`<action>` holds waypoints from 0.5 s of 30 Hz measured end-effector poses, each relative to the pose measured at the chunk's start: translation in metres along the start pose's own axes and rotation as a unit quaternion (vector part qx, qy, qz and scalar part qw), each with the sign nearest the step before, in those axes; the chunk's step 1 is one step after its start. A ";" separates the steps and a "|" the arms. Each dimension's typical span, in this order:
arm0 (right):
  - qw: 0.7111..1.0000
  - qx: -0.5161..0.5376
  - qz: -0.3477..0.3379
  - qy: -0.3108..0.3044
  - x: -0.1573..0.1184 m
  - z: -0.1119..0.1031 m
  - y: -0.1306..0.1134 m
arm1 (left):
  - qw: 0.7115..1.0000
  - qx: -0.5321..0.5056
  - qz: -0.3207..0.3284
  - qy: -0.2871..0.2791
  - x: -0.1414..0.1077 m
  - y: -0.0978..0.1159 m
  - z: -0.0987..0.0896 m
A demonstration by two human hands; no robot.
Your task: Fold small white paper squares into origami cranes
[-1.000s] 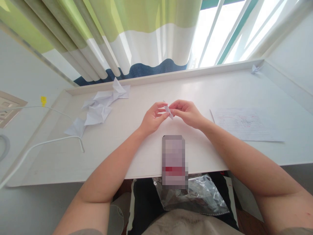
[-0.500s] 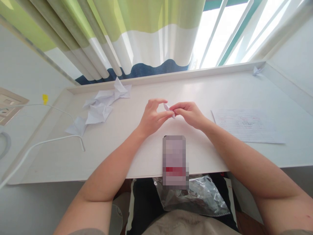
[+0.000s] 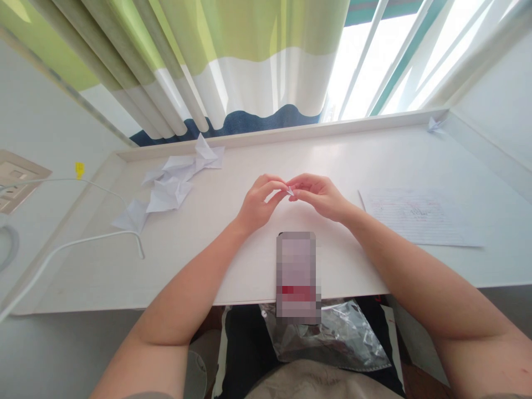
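A small piece of folded white paper (image 3: 290,192) is pinched between my two hands above the middle of the desk; the fingers cover much of it. My left hand (image 3: 262,200) grips its left side between thumb and fingertips. From the other side, my right hand (image 3: 319,195) holds it with thumb and index finger, the fingertips of both hands nearly meeting. Just in front of the hands lies a phone-shaped object (image 3: 296,266), its face blurred out, reaching past the desk's front edge.
Several folded white papers (image 3: 169,193) lie at the desk's left, near a white cable (image 3: 95,234). Lined paper with writing (image 3: 419,216) rests at right, and a small folded paper (image 3: 435,126) sits in the far right corner. A clear plastic bag (image 3: 341,338) is on my lap.
My left fingers have closed in toward the thumb, and both hands have come closer together. The folded paper has turned and shows less between the fingertips.
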State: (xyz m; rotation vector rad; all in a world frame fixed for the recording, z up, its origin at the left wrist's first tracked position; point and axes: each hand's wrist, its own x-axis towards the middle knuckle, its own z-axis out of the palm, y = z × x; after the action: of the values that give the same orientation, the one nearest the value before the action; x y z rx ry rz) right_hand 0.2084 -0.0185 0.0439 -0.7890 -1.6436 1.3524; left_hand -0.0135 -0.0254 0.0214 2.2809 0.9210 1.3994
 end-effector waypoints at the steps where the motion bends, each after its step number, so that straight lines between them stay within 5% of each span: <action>1: 1.000 -0.001 -0.005 0.001 0.000 0.000 0.000 | 1.000 0.003 0.002 -0.005 0.000 0.001 0.000; 15: 0.999 -0.032 -0.035 0.021 -0.002 0.004 0.002 | 0.998 -0.045 -0.037 0.004 0.000 0.007 -0.001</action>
State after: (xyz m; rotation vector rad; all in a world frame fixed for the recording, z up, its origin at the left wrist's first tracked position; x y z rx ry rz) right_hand 0.2054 -0.0220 0.0411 -0.7842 -1.6744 1.2319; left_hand -0.0117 -0.0307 0.0254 2.1554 0.9169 1.3919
